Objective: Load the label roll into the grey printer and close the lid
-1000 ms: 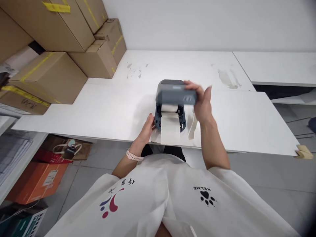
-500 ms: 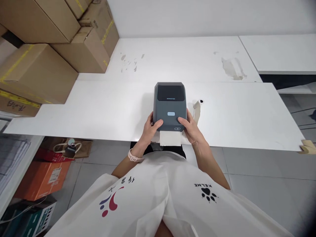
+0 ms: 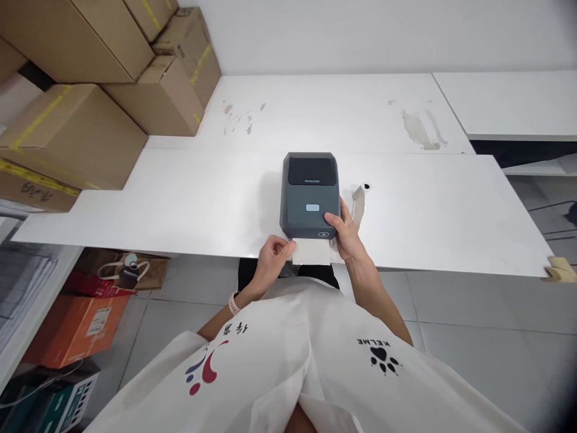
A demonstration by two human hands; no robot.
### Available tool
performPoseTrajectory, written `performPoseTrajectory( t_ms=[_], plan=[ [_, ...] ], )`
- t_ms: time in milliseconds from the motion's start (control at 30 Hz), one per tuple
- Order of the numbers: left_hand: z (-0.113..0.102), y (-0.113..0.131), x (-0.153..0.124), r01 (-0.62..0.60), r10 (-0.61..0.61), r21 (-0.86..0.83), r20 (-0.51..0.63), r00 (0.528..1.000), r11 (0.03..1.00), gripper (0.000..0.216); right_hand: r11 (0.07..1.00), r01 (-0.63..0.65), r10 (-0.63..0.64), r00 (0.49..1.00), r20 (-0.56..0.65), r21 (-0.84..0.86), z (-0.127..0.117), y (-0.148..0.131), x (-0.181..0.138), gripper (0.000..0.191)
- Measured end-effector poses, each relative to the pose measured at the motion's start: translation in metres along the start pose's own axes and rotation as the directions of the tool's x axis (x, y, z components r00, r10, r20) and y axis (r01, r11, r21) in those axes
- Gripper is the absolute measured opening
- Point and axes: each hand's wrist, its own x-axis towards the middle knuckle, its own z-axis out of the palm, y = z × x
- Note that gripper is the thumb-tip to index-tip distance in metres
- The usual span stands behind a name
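A grey label printer (image 3: 309, 192) stands with its lid down near the front edge of a white table (image 3: 202, 198). A strip of white label paper (image 3: 312, 251) hangs from its front slot over the table edge. My left hand (image 3: 271, 260) pinches the left edge of that paper. My right hand (image 3: 344, 230) grips the printer's front right corner, thumb on top. A loose curl of paper strip (image 3: 359, 201) lies just right of the printer.
Cardboard boxes (image 3: 85, 126) are stacked on the table's left and back left. A second white table (image 3: 505, 102) stands at the back right. Below the table on the left are an orange box (image 3: 74, 328) and a brown bag (image 3: 130, 270) on the tiled floor.
The printer lid went from raised to shut. My left hand then left the printer's front left corner and dropped to the label paper; my right hand stays on the front right corner.
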Motion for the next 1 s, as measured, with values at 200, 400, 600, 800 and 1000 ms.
performPoseTrajectory(
  t_ms=[200,400,600,800,1000],
  plan=[
    [0.007,0.015,-0.004,0.171,-0.087,-0.162,0.427,0.9,0.972,0.04,0.998,-0.058,0.059,0.995,-0.081,0.019,0.008,-0.014,-0.002,0.11],
    [-0.006,0.007,0.001,0.03,-0.011,-0.038,0.428,0.904,0.999,0.048,0.972,0.057,-0.086,0.989,-0.118,-0.227,0.014,-0.034,0.013,0.121],
    [-0.015,0.008,0.013,-0.166,0.151,-0.108,-0.134,0.979,0.98,0.042,0.895,0.18,-0.201,0.98,-0.009,-0.408,0.008,-0.028,0.028,0.115],
    [0.003,0.015,0.033,-0.215,0.2,-0.209,-0.092,0.976,0.954,0.064,0.868,0.225,-0.269,0.963,-0.037,-0.443,0.008,-0.026,0.015,0.107],
    [0.012,0.007,0.039,-0.201,0.193,-0.244,-0.054,0.98,0.949,0.073,0.945,0.222,-0.246,0.967,-0.074,-0.239,0.003,-0.016,-0.015,0.085]
  ],
)
